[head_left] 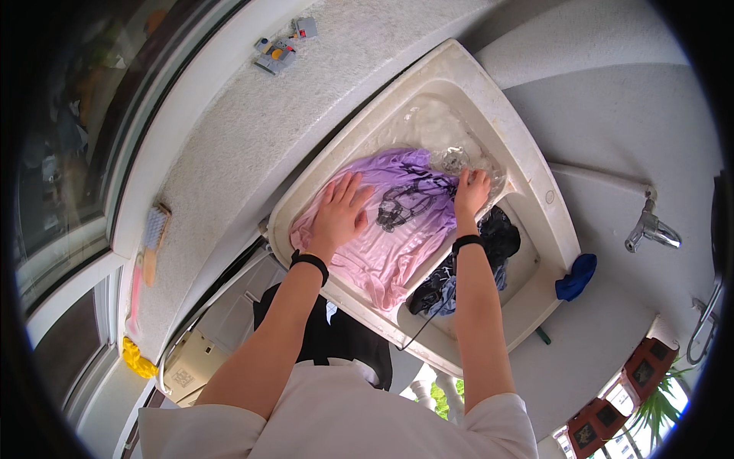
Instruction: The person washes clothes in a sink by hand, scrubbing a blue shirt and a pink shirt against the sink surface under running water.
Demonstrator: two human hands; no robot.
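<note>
A T-shirt (401, 229), fading from purple to pink with a dark printed figure and lettering, lies wet and spread in the large basin of a white laundry sink (321, 155). My left hand (341, 215) presses palm down on its pink left part, fingers spread. At the shirt's purple right edge, beside the basin divider, my right hand (473, 192) has bent fingers closed on the gathered cloth; the fingertips are partly hidden. Shallow water (424, 123) covers the basin floor around the drain (455, 159). Below my right wrist, dark garments (499, 235) fill part of the smaller basin.
A chrome tap (651, 229) juts from the right wall. A blue cloth (576, 277) hangs over the sink's right rim. On the left ledge lie a wooden-handled scrubbing brush (153, 241), a yellow cloth (139, 357) and small grey toy-brick pieces (276, 54).
</note>
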